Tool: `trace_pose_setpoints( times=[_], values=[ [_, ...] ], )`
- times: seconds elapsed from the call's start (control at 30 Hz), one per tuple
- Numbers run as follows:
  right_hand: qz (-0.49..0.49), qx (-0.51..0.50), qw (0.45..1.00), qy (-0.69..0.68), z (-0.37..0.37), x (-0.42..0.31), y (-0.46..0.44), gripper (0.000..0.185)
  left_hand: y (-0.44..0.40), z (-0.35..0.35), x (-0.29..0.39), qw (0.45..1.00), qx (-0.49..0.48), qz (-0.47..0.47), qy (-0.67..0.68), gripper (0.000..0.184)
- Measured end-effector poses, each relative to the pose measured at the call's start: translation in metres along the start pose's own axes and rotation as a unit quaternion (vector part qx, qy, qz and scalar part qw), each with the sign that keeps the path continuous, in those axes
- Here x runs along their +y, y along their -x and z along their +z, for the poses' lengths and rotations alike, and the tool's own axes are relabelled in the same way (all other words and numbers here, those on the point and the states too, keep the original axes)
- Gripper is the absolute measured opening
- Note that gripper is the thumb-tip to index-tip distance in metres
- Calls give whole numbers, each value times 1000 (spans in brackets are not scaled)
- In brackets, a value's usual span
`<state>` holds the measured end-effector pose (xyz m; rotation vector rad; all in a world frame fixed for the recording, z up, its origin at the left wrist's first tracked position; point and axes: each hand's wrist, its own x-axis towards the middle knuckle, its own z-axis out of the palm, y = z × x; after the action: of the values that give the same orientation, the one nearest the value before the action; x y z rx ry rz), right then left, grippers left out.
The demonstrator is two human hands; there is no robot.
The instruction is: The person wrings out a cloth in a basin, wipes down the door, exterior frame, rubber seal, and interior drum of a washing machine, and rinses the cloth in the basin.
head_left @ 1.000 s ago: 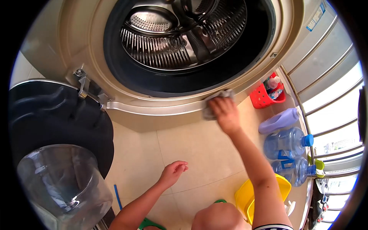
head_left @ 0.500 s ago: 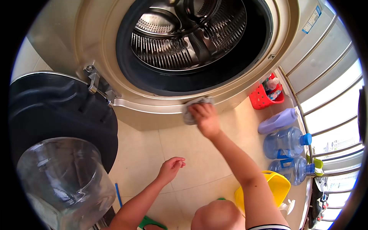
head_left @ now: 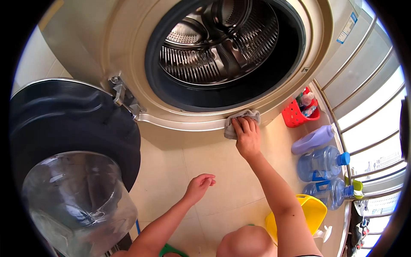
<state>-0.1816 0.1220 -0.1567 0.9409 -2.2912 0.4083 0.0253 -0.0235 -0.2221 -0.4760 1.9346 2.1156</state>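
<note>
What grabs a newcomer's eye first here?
Probably the shiny metal drum inside the washer's dark round opening, at the top centre of the view. Next, the wide-open black door at left, with its big clear bowl bulging toward the lower left. Then the right hand holding a gray cloth against the washer's lower front rim, just below the opening.
</note>
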Motion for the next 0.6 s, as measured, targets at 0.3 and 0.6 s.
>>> trace_pose_setpoints(
  times=[0.3,0.6],
  values=[
    [50,36,909,-412,10,-187,-64,62,6,-27,2,975,193,8,109,14],
    [-47,-17,963,-264,25,-127,-45,56,-7,-13,2,972,166,-4,163,17]
  ],
)
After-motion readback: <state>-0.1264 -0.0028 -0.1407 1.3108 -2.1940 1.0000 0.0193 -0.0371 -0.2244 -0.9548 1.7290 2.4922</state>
